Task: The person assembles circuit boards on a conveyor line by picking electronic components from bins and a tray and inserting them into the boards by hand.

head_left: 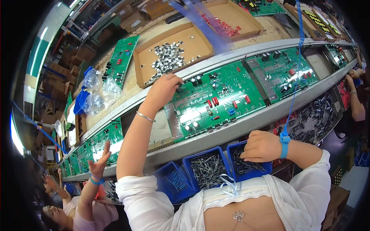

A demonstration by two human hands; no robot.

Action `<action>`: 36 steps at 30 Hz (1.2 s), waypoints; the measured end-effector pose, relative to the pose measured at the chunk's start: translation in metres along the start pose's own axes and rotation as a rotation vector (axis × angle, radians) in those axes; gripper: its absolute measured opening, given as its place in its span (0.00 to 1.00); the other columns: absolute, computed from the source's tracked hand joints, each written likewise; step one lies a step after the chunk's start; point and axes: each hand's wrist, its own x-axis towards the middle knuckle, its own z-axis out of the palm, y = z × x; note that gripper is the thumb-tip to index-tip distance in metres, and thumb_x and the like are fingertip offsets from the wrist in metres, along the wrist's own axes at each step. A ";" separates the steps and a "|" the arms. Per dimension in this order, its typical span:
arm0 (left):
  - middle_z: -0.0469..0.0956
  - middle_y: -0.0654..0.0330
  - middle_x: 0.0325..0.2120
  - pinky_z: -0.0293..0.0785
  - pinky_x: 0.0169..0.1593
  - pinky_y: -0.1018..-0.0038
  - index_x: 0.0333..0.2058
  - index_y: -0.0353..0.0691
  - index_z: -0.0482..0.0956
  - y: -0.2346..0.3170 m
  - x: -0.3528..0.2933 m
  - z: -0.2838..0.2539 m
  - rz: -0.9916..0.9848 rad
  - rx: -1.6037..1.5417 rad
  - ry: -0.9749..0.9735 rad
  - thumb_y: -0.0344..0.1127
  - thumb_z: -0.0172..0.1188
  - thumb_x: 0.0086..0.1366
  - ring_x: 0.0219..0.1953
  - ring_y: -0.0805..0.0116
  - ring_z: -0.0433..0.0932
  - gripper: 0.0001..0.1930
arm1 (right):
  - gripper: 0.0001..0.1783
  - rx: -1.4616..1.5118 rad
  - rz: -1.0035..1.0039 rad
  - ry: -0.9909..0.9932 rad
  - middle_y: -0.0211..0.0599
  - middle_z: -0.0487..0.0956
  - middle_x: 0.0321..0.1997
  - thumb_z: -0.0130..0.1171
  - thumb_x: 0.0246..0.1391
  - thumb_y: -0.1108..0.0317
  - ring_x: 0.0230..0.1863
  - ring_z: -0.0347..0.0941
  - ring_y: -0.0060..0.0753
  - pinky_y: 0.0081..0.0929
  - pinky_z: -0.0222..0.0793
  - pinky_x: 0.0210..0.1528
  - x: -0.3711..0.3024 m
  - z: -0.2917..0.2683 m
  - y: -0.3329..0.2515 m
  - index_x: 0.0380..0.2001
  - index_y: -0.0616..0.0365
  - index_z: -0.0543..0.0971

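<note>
My left hand [163, 92] reaches over the upper left corner of a large green circuit board [227, 75]. Its fingers are bent down and closed at the board's edge, beside a row of black capacitors [196, 80]; what they grip is hidden. Red and blue components also stand on this board. My right hand [262, 147] is over the right blue bin [268, 168], which holds thin-leaded parts. Its fingers are curled together, and anything inside them is out of sight. A blue strap [285, 145] with a coiled cord circles my right wrist.
Metal rails [227, 129] carry more boards [281, 73] left and right. Beyond lie cardboard trays [200, 42] of white and red parts and plastic bags [94, 102]. Two more blue bins [189, 163] are near my body. A co-worker's raised hand [99, 165] is at left.
</note>
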 end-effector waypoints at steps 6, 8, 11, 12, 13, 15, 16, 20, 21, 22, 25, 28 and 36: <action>0.75 0.56 0.33 0.70 0.41 0.66 0.32 0.38 0.73 -0.001 0.000 0.001 0.023 -0.029 0.036 0.21 0.56 0.51 0.37 0.55 0.73 0.09 | 0.06 0.050 0.019 0.026 0.25 0.72 0.23 0.56 0.50 0.62 0.29 0.69 0.28 0.28 0.62 0.39 -0.004 0.000 0.005 0.29 0.50 0.77; 0.75 0.56 0.32 0.70 0.41 0.66 0.32 0.39 0.73 0.000 0.000 0.002 0.012 -0.053 0.017 0.21 0.56 0.51 0.38 0.55 0.73 0.09 | 0.06 0.060 0.021 0.034 0.25 0.72 0.23 0.56 0.50 0.63 0.29 0.69 0.28 0.28 0.62 0.39 -0.004 0.000 0.007 0.29 0.50 0.77; 0.75 0.56 0.32 0.70 0.41 0.66 0.32 0.38 0.74 0.001 0.001 0.002 0.017 -0.047 0.023 0.21 0.56 0.51 0.37 0.56 0.73 0.09 | 0.06 0.071 0.023 0.038 0.25 0.72 0.23 0.56 0.50 0.63 0.29 0.69 0.28 0.28 0.62 0.39 -0.004 0.001 0.009 0.29 0.50 0.77; 0.75 0.56 0.32 0.70 0.41 0.66 0.32 0.38 0.74 0.000 0.000 0.002 0.016 -0.046 0.021 0.21 0.56 0.51 0.37 0.56 0.73 0.09 | 0.06 0.074 0.025 0.038 0.24 0.72 0.23 0.56 0.50 0.62 0.29 0.69 0.28 0.28 0.62 0.39 -0.004 0.001 0.009 0.29 0.50 0.77; 0.76 0.56 0.32 0.70 0.42 0.66 0.33 0.39 0.74 0.000 -0.001 0.003 0.010 -0.048 0.016 0.21 0.55 0.51 0.37 0.56 0.73 0.09 | 0.06 0.078 0.026 0.039 0.24 0.72 0.23 0.56 0.49 0.62 0.29 0.69 0.28 0.28 0.62 0.39 -0.003 0.002 0.009 0.29 0.50 0.77; 0.76 0.56 0.33 0.70 0.42 0.67 0.33 0.39 0.74 0.001 0.000 0.003 0.007 -0.050 0.014 0.22 0.55 0.51 0.37 0.56 0.73 0.09 | 0.06 0.079 0.028 0.033 0.24 0.72 0.24 0.56 0.50 0.62 0.29 0.69 0.28 0.28 0.62 0.39 -0.005 0.002 0.011 0.29 0.50 0.77; 0.76 0.56 0.33 0.70 0.42 0.67 0.33 0.39 0.74 0.002 0.001 0.003 -0.013 -0.041 -0.003 0.22 0.55 0.52 0.38 0.56 0.73 0.09 | 0.06 0.080 0.030 0.027 0.24 0.72 0.24 0.56 0.50 0.63 0.29 0.69 0.28 0.28 0.62 0.39 -0.005 0.002 0.012 0.29 0.50 0.77; 0.76 0.56 0.32 0.69 0.42 0.67 0.33 0.38 0.74 0.003 0.001 0.003 -0.018 -0.067 -0.030 0.22 0.55 0.52 0.38 0.55 0.73 0.09 | 0.05 0.089 0.031 0.038 0.25 0.72 0.24 0.56 0.50 0.63 0.29 0.69 0.28 0.28 0.62 0.39 -0.006 0.003 0.012 0.29 0.50 0.76; 0.76 0.56 0.32 0.69 0.42 0.67 0.33 0.38 0.74 0.004 0.001 0.004 -0.018 -0.067 -0.029 0.22 0.55 0.52 0.38 0.55 0.73 0.09 | 0.05 0.097 0.034 0.039 0.25 0.72 0.24 0.56 0.50 0.63 0.29 0.69 0.28 0.28 0.62 0.39 -0.007 0.003 0.012 0.29 0.50 0.77; 0.76 0.56 0.32 0.69 0.42 0.66 0.33 0.38 0.74 0.005 0.002 0.007 -0.004 -0.077 -0.028 0.21 0.55 0.52 0.38 0.55 0.73 0.09 | 0.05 0.106 0.039 0.039 0.25 0.72 0.24 0.56 0.50 0.63 0.29 0.69 0.28 0.28 0.62 0.39 -0.007 0.002 0.012 0.29 0.50 0.77; 0.76 0.56 0.32 0.69 0.42 0.66 0.33 0.37 0.74 0.000 0.000 0.013 0.000 -0.074 -0.032 0.21 0.54 0.52 0.38 0.56 0.73 0.09 | 0.05 0.102 0.036 0.034 0.25 0.72 0.24 0.56 0.50 0.63 0.29 0.69 0.28 0.28 0.62 0.39 -0.004 0.001 0.012 0.29 0.50 0.77; 0.76 0.56 0.32 0.69 0.41 0.67 0.32 0.37 0.73 0.004 0.004 0.019 -0.100 -0.059 0.006 0.21 0.55 0.52 0.37 0.56 0.73 0.08 | 0.06 0.079 0.028 0.024 0.24 0.75 0.27 0.60 0.47 0.65 0.30 0.70 0.27 0.27 0.63 0.38 -0.003 -0.002 0.015 0.30 0.51 0.78; 0.77 0.57 0.32 0.70 0.42 0.67 0.28 0.35 0.76 0.013 -0.029 0.013 -0.029 0.015 0.295 0.23 0.60 0.49 0.37 0.58 0.74 0.06 | 0.05 0.047 0.005 -0.066 0.25 0.73 0.25 0.57 0.48 0.64 0.30 0.70 0.28 0.28 0.62 0.37 0.015 -0.005 -0.011 0.29 0.50 0.77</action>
